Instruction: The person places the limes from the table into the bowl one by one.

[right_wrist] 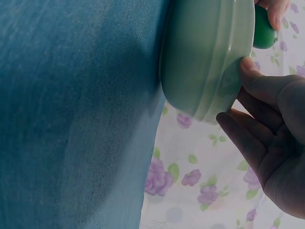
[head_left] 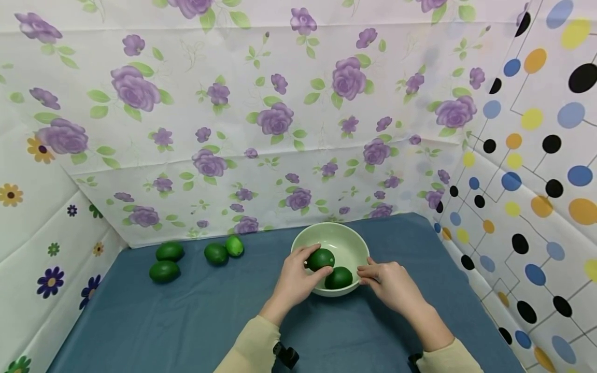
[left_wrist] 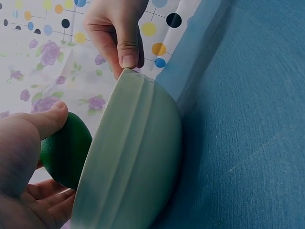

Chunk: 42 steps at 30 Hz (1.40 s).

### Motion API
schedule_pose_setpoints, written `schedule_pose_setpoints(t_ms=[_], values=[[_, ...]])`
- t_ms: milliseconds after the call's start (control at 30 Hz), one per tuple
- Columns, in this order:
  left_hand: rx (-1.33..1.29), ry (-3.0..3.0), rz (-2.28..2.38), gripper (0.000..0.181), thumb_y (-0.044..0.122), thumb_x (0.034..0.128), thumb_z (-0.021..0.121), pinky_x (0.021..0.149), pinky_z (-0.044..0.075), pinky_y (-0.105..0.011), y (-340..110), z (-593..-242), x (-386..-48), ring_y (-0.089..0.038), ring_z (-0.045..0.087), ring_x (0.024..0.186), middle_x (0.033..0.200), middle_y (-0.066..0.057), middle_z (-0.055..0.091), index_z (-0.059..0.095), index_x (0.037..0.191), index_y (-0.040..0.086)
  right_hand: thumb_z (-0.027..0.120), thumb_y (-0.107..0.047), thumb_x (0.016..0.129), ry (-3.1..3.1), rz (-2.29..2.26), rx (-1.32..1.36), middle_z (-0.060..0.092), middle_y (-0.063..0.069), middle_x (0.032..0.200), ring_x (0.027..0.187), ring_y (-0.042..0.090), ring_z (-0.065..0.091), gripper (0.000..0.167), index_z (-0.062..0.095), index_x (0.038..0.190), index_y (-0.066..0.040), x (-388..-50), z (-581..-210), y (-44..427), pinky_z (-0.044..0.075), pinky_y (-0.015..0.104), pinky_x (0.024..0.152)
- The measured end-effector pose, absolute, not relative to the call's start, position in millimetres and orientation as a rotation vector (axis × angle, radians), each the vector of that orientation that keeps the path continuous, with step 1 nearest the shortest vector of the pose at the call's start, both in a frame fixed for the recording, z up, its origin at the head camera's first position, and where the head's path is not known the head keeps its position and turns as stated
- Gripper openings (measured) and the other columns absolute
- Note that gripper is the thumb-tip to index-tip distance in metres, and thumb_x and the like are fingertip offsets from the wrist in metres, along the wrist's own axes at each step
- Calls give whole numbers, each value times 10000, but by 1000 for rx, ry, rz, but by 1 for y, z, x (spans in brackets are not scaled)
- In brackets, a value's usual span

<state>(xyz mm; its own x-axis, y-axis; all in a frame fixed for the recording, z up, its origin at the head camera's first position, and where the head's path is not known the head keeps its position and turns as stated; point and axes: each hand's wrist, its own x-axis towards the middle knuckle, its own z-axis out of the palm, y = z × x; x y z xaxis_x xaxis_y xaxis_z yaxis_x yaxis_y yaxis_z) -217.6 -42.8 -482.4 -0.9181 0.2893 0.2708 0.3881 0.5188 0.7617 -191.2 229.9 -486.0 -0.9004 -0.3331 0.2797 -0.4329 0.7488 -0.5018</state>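
Observation:
A pale green bowl (head_left: pixel 352 248) stands on the blue cloth near its back edge. My left hand (head_left: pixel 295 280) grips a dark green, lime-like fruit (head_left: pixel 321 259) between thumb and fingers, at the bowl's left side; in the left wrist view that fruit (left_wrist: pixel 69 150) shows above the rim. A second dark green fruit (head_left: pixel 339 278) lies inside the bowl, just beside the held one. On the right, my right hand (head_left: pixel 394 285) pinches the bowl's rim; in the right wrist view its thumb rests at the rim of the bowl (right_wrist: pixel 205 62).
Two dark green fruits (head_left: pixel 165 271) lie close together at the left of the blue cloth (head_left: pixel 210 311). Nearer the bowl, another dark fruit (head_left: pixel 216 254) touches a smaller, brighter green one (head_left: pixel 235 246). Patterned sheets (head_left: pixel 280 197) stand behind and at both sides.

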Motion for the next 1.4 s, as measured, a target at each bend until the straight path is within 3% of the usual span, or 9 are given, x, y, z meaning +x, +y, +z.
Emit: schedule_pose_setpoints(t_ms=[667,1067,1400], values=[[-600,-2707,-1302,671,486,978,794,840,581,-389,-28,-482,-223,-196,658,1053,1405,-78,631,614,1532,153,853,-142,918,-2793,861,586,781,78,1222,1274,346,669,240,851,1148,-74,-188,-485,230,644,383,805],[-566,-2745,-1303,688,500,994,766,943,588,-494,-17,-479,-238,-312,650,1209,1449,-143,613,598,1541,119,809,-181,973,-2748,748,770,758,101,1273,1249,377,676,294,815,1242,-64,-190,-484,235,646,410,803],[-457,-2868,-1204,696,545,982,758,894,593,-462,-7,-480,-252,-291,657,1138,1389,-153,631,624,1510,110,816,-242,962,-2712,722,831,766,100,1253,1236,403,679,318,822,1230,-71,-190,-486,236,644,438,815]])
